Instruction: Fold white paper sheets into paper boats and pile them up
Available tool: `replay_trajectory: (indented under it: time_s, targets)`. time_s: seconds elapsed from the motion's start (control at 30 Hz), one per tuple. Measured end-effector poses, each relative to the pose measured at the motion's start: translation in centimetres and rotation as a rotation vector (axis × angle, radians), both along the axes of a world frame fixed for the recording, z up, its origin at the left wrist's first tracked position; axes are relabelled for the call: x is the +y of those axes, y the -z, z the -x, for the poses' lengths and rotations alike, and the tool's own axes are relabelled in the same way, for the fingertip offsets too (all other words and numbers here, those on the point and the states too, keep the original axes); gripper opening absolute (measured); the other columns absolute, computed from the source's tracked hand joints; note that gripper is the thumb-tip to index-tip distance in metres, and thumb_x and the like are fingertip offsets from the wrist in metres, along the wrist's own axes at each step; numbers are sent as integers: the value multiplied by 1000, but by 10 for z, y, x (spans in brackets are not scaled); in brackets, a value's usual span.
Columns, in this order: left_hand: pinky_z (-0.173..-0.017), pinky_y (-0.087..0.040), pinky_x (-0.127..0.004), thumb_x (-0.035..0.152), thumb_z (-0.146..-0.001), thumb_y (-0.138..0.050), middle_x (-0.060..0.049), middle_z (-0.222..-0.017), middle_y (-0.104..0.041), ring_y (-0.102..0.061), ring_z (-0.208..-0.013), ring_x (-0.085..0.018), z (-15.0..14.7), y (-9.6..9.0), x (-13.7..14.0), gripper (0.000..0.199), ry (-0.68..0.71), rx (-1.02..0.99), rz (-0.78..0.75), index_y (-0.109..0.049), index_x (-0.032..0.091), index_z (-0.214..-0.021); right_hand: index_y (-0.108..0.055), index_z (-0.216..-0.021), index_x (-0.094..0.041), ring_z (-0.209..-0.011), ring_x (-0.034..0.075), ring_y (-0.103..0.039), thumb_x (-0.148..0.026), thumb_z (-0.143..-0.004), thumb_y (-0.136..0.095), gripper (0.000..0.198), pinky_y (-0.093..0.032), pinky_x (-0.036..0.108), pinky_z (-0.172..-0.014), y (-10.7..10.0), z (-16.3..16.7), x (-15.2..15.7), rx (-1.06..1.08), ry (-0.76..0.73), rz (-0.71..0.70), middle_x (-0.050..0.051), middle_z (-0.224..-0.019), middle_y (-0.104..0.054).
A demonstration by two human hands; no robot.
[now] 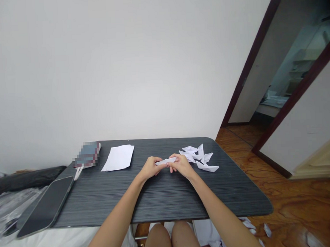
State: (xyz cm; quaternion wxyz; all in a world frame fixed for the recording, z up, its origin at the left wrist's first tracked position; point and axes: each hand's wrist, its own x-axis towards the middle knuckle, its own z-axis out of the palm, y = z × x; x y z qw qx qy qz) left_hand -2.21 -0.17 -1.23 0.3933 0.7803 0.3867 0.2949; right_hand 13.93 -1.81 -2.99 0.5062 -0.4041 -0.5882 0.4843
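A small white folded paper boat [166,161] is held just above the dark table, pinched from both ends. My left hand [151,167] grips its left end between thumb and fingers. On the other end, my right hand [181,165] closes with thumb and forefinger. Just right of my right hand lies a loose pile of several white folded paper boats [207,167]. To the left of my hands rests a stack of white paper sheets [118,158].
The dark grained table [169,204] stands against a white wall. At its left edge lie a tablet [46,207] and a blurred-out object [86,155] with a white cord [78,173]. Paper scraps [267,230] lie on the wooden floor at right, near a doorway.
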Motion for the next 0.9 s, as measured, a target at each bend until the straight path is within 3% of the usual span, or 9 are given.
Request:
replay_trajectory:
  time_s: [0.1,0.23,0.37,0.43,0.63,0.9]
  targets:
    - [-36,-28,-16,44,-71,-50,3,-40,-49,-40,-32,-5,0,0,1,36,49,-45,48,-54,10,-59,-50,-70,-14,-40,11,-55,-31,-62,-59,20,-32,18,-35,0,-2,1,-42,-12,-11,2,-53,-62]
    - [-37,-31,-16,43,-76,-43,-10,-69,-64,-55,-44,-9,3,2,7,39,168,-141,198,-57,6,-75,-51,-72,-14,-42,12,-55,-37,-70,-50,24,-34,21,-39,-2,-8,1,-69,-24,-16,4,-53,-63]
    - [-39,-37,-17,45,-77,-41,-19,-88,-62,-63,-70,-21,9,4,14,46,190,-223,338,-50,5,-99,-52,-73,-14,-41,11,-52,-40,-76,-41,29,-36,23,-42,-4,-15,2,-125,-41,-13,4,-53,-63]
    - [-38,-38,-18,45,-78,-39,-21,-87,-63,-63,-70,-22,11,5,16,49,158,-244,360,-47,4,-103,-54,-79,-12,-40,11,-50,-39,-77,-39,31,-38,24,-45,-4,-19,2,-152,-27,-33,3,-52,-63]
    - [-36,-36,-18,41,-77,-43,-16,-70,-64,-62,-54,-17,12,9,19,42,52,-240,258,-52,2,-91,-52,-103,-8,-50,11,-51,-33,-80,-37,38,-42,26,-56,3,-23,7,-233,0,-145,3,-58,-61]
    - [-40,-39,-18,41,-78,-41,-11,-67,-64,-59,-51,-13,10,17,18,40,-21,-146,69,-58,5,-85,-49,-112,-12,-63,12,-56,-30,-81,-38,38,-44,31,-68,8,-24,7,-301,87,-183,5,-73,-64]
